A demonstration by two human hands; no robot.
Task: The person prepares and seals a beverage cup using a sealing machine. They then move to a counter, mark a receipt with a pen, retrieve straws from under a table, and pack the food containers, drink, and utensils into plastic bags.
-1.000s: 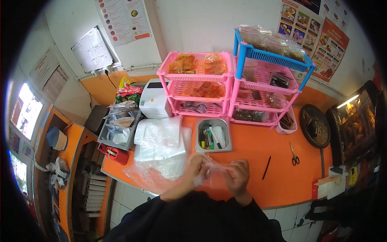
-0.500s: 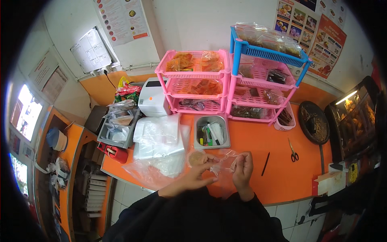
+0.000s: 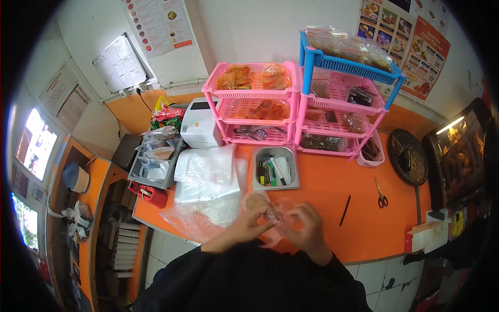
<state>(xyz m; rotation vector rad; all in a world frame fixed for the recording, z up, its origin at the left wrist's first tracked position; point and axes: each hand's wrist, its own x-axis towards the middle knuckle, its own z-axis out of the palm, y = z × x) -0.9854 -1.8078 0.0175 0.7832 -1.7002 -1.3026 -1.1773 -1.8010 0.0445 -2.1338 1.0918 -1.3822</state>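
Observation:
Both hands meet over the front of the orange counter (image 3: pixel 358 229). My left hand (image 3: pixel 253 222) and my right hand (image 3: pixel 305 224) pinch a small clear plastic bag (image 3: pixel 275 213) between them. A round brownish piece of food (image 3: pixel 254 200) shows inside the bag near my left fingers. The bag's lower part hangs crumpled under my hands. A stack of clear plastic bags (image 3: pixel 208 177) lies just left of my left hand.
A steel tub of pens and markers (image 3: pixel 275 169) sits behind my hands. Pink racks (image 3: pixel 254 104) and a blue-topped rack (image 3: pixel 348 62) hold packed snacks. A white label printer (image 3: pixel 200 125), scissors (image 3: pixel 381 195), a black pen (image 3: pixel 345 210) and a dark round pan (image 3: pixel 408 156) stand around.
My hands have drawn closer together on the bag and shifted slightly toward me. The food piece now shows near my left fingers.

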